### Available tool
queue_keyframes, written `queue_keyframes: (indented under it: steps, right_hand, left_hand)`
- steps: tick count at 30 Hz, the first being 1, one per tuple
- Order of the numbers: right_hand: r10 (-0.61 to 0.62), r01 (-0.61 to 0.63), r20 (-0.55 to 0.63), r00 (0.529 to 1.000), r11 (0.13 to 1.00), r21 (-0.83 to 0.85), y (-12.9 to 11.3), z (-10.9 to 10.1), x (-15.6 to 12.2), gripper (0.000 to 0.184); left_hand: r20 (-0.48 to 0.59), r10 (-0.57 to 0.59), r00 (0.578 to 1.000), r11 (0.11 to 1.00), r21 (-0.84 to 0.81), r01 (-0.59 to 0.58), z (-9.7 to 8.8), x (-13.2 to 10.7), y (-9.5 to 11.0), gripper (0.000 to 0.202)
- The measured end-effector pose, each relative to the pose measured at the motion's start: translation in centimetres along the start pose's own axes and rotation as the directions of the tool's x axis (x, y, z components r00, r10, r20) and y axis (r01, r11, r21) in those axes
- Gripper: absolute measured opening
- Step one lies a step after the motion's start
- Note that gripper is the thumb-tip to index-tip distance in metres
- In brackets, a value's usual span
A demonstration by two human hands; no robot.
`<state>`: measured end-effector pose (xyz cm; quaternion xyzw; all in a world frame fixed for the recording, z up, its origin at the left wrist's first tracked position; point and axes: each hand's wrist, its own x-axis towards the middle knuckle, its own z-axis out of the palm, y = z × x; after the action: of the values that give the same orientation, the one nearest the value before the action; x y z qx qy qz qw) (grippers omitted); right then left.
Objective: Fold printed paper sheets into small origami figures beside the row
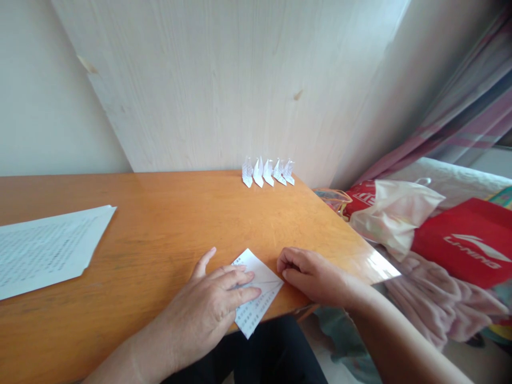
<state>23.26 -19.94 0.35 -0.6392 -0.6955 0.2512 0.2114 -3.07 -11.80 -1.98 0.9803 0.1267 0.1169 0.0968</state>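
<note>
A folded piece of printed paper point(262, 271) lies at the table's front edge, turned like a diamond, its lower corner sticking out past the edge. Crease lines run toward its right corner, and small printed characters cover its lower part. My left hand point(220, 293) rests flat across the paper's left side, fingers stretched and the thumb held apart. Beside the right corner, my right hand point(306, 274) is curled with fingers and thumb drawn in, and nothing shows in it. Whether it touches that corner is hard to see.
Several folded paper figures point(268, 173) stand in a row at the back of the wooden table point(176, 224). A stack of printed sheets point(52, 245) lies at the left. Right of the table are a red bag point(468, 240), a whitish plastic bag point(396, 213) and pink cloth point(424, 293).
</note>
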Motion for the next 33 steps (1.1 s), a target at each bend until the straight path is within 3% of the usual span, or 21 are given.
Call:
queue_keyframes:
  steps: [13, 26, 30, 33]
  right_hand:
    - [0.018, -0.026, -0.062, 0.998, 0.991, -0.13, 0.0, 1.2, 0.0, 0.006]
    - [0.021, -0.021, -0.002, 1.0, 0.999, -0.041, 0.0, 0.1, -0.3, 0.014]
    - [0.041, -0.04, -0.033, 0.999, 0.999, 0.013, 0.1, 0.0, -0.3, 0.011]
    - [0.002, 0.002, -0.122, 0.993, 0.999, 0.032, -0.4, 0.5, -1.0, 0.012]
  left_hand:
    - [0.05, -0.011, 0.999, 1.0, -0.001, 0.011, 0.2, -0.2, -0.3, 0.064]
    - [0.024, -0.022, 0.999, 0.999, -0.028, 0.022, 0.1, -0.2, -0.2, 0.061]
    - [0.028, -0.034, 0.999, 0.999, -0.037, 0.035, 0.2, -0.2, -0.3, 0.064]
    - [0.009, -0.026, 1.0, 0.998, -0.06, 0.026, 0.1, 0.0, -0.1, 0.06]
